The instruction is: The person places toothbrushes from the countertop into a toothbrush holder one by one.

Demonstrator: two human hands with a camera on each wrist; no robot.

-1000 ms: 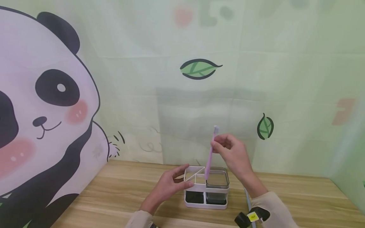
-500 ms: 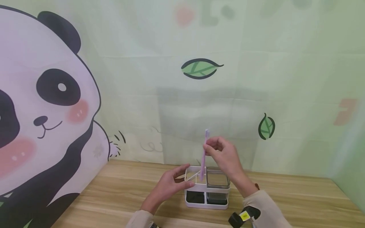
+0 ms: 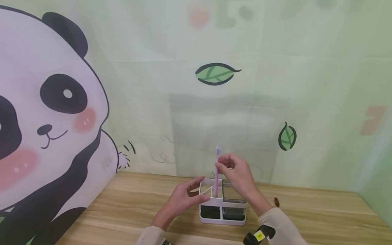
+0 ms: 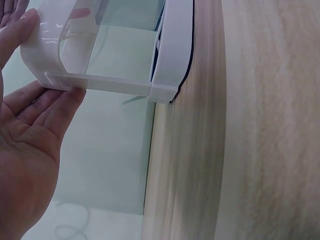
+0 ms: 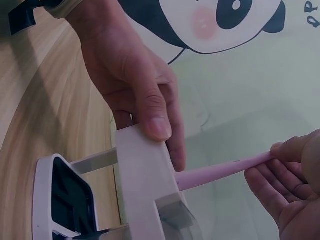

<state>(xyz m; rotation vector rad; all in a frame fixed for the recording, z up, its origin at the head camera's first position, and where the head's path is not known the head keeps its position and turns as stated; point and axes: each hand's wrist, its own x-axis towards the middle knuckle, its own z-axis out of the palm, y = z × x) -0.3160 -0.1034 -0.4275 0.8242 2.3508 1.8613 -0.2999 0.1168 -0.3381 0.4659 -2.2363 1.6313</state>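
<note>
A white toothbrush holder [image 3: 211,201] with divided top compartments stands on the table. My left hand [image 3: 180,199] grips its left side by the upper rim, thumb in front and fingers behind; the left wrist view shows fingertips against the white frame [image 4: 55,82]. Between thumb and fingers, my right hand [image 3: 237,173] pinches a pink-purple toothbrush [image 3: 216,180] near its head. The brush is nearly upright, head up. Its handle end is at a small middle compartment; in the right wrist view the handle [image 5: 210,173] meets the holder's top, its tip hidden.
A clear grey cup [image 3: 234,213] sits in the holder's right half, partly behind my right hand. Behind the right forearm, a small brown piece [image 3: 277,202] lies on the wooden table [image 3: 318,211]. A printed panda cloth [image 3: 214,119] hangs at the back.
The right hand has moved left and down with the toothbrush, from beside the cup's rim to the small middle compartment. The brush stands straighter. The left hand keeps its grip.
</note>
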